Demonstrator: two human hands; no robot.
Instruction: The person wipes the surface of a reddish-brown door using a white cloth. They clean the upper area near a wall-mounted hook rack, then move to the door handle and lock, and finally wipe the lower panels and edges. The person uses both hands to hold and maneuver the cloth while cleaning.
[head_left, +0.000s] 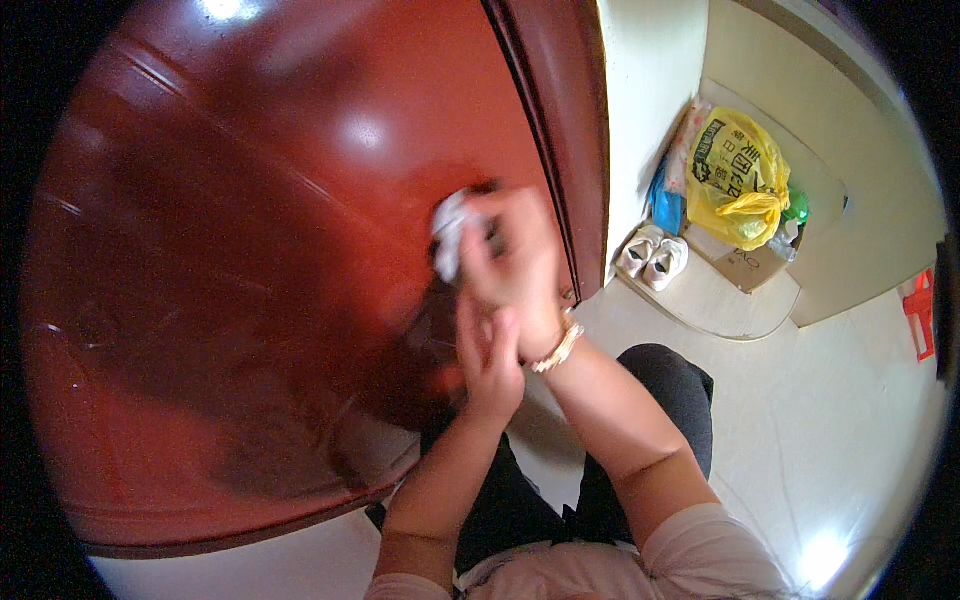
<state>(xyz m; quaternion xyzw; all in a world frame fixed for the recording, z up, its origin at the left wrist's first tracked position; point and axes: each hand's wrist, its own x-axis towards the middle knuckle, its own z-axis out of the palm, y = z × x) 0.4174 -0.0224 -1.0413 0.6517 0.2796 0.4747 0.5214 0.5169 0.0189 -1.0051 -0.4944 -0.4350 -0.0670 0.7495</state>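
A glossy dark-red door (285, 225) with grooved panels fills the left of the view. My right hand (517, 247), blurred and wearing a beaded bracelet at the wrist, has its fingers curled on a crumpled white cloth (451, 236) close to the door's surface. Whether the cloth touches the door cannot be told for sure. My left hand (491, 367) is just below, near the right wrist, with its fingers apart and nothing visible in it. A dark shadow or reflection of the arms lies on the door.
Right of the door frame (581, 150), a pair of white shoes (652, 256), a cardboard box (742, 266), a tied yellow plastic bag (731, 172) and a blue bag (665, 202) rest on a low rounded shelf (697, 304). A red item (919, 315) is at far right.
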